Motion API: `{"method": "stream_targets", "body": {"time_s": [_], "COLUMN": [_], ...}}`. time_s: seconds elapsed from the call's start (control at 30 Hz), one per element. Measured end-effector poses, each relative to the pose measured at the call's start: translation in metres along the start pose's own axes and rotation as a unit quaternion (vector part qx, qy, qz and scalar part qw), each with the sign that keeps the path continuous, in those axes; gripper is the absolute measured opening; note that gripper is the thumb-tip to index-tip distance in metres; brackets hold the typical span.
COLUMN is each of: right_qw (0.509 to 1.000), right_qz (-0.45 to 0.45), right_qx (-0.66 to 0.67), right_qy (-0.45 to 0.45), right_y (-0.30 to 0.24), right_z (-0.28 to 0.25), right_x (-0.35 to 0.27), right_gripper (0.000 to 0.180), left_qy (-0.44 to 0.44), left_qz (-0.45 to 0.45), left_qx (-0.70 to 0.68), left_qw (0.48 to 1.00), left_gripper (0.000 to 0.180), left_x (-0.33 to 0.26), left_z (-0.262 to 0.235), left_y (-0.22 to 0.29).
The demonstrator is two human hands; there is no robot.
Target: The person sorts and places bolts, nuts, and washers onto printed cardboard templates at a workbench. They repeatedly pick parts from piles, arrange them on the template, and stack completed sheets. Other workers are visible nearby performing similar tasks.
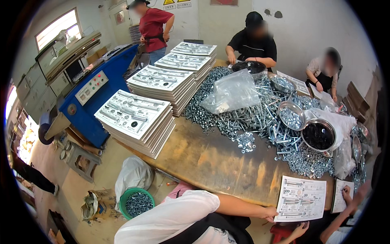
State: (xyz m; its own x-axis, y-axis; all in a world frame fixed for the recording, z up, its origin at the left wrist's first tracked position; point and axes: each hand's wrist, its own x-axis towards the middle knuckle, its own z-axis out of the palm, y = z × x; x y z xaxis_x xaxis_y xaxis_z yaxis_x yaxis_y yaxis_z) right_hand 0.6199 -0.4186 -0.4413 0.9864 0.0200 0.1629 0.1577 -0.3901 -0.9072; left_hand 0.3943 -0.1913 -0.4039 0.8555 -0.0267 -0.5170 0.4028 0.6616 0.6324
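At the table's near right edge, I hold a white printed card point(301, 198) covered with pictures of bolts, nuts and washers. My left hand point(269, 213) pinches its left edge, the arm stretched across from a white sleeve. Below the card's lower edge, my right hand point(300, 230) has its fingers closed against the border; the card partly hides them. Beyond the card lies a large heap of loose nuts point(310, 162) and bolts point(260, 118). A steel bowl of black parts point(319, 135) sits on the heap, beside a steel bowl of small metal parts point(291, 116).
Tall stacks of similar cards point(134, 114) line the table's left side. A co-worker's hand point(346, 195) touches another card at my right. Two people point(254, 44) sit across the table; one stands by a blue machine point(97, 93). A green basin of hardware point(138, 203) stands on the floor.
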Motion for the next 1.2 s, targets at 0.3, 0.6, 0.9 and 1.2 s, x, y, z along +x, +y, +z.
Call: {"method": "stream_targets", "body": {"time_s": [0.3,0.6,0.9,1.2], "right_qw": [0.998,0.996,0.978,0.947], "right_qz": [0.053,0.082,0.001,-0.008], "right_qx": [-0.003,0.034,-0.005,0.007], "right_qy": [0.046,-0.032,-0.21,-0.322], "right_y": [-0.019,-0.039,-0.057,-0.078], "right_z": [-0.037,-0.007,0.02,0.091], "right_x": [-0.018,-0.011,-0.036,-0.045], "right_gripper": [0.039,0.04,0.031,0.023], "left_qy": [-0.04,-0.008,0.035,0.071], "left_qz": [-0.021,-0.011,0.015,0.034], "left_qx": [0.012,0.005,0.06,0.072], "left_qw": [0.999,1.0,0.997,0.994], "left_gripper": [0.035,0.034,0.033,0.035], "left_x": [-0.01,-0.121,-0.264,-0.358], "left_z": [-0.017,-0.09,-0.16,-0.216], "left_y": [-0.021,-0.012,-0.014,-0.031]}}
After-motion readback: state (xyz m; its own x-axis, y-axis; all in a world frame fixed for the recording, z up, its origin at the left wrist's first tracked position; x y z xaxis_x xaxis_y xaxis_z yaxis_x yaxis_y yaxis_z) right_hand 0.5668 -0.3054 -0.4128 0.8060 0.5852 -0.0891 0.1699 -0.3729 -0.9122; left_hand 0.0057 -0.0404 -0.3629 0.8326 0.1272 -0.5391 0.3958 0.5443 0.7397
